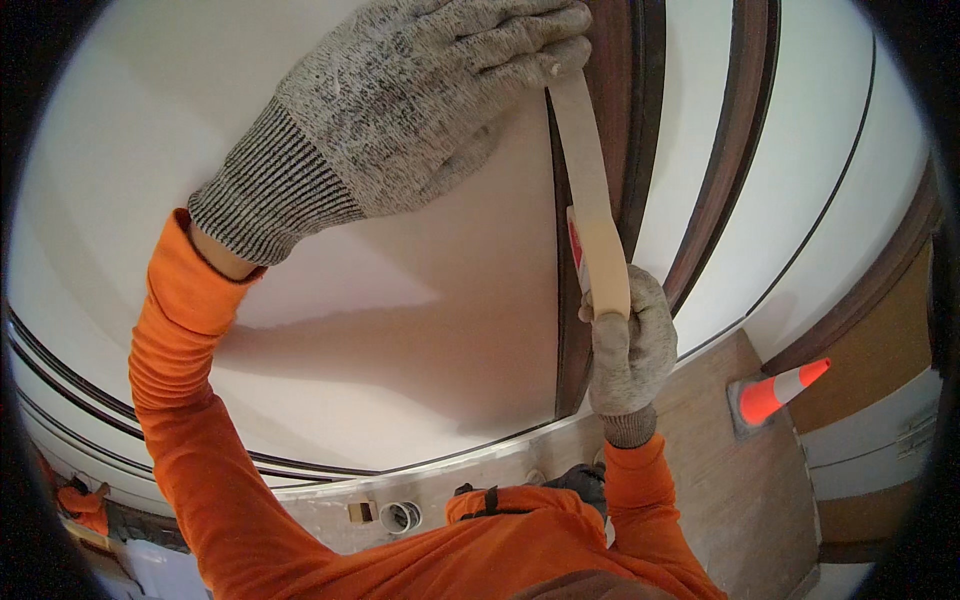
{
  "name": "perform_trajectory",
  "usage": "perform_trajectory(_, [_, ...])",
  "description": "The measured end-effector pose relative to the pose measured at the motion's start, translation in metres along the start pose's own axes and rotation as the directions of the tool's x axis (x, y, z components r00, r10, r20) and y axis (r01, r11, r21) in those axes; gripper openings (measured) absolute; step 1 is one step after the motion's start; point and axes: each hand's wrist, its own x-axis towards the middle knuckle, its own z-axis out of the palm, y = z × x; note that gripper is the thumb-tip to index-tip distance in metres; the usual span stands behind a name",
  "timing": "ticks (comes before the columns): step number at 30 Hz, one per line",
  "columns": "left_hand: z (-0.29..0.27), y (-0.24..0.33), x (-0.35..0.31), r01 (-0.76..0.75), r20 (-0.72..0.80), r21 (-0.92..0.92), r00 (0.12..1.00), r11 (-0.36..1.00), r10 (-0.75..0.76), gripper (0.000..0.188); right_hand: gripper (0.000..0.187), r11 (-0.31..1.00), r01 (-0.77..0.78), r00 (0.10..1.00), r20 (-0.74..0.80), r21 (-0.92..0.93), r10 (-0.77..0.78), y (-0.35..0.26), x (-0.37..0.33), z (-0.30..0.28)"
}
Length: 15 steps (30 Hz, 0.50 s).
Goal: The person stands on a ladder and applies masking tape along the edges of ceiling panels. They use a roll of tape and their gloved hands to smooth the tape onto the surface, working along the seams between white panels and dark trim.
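Both my hands wear grey knit work gloves below orange sleeves. A cream-coloured strip of masking tape (590, 190) runs down along dark wood-look trim on a white panel. At the top, my left hand (440, 90) reaches across the panel with its fingers stretched out together, the fingertips over the tape's upper end and the thumb apart below. Lower down, my right hand (637, 345) is closed around the tape's lower end. A red and white label (577, 245) shows beside the tape just above that hand; the rest of the roll is hidden.
White panel (380, 370) fills the left, and more dark trim strips (735, 130) run to the right. An orange and white traffic cone (785, 392) stands on the floor at the right. A white bucket (400, 517) and a small brown box (360, 512) sit below. Another person (85, 505) in orange is at the far lower left.
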Motion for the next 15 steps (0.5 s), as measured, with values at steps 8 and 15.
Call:
perform_trajectory(8, [-0.021, -0.001, 0.003, -0.013, 0.061, 0.021, 0.998, 1.000, 0.012, 0.058, 0.036, 0.998, -0.033, 0.999, 0.021, -0.058, 0.034, -0.016, -0.007, 0.001])
perform_trajectory(15, [-0.016, 0.016, 0.009, 0.007, 0.199, -0.108, 0.980, 0.994, 0.015, 0.063, 0.034, 0.996, -0.033, 0.999, 0.016, -0.088, 0.035, -0.003, -0.031, -0.007])
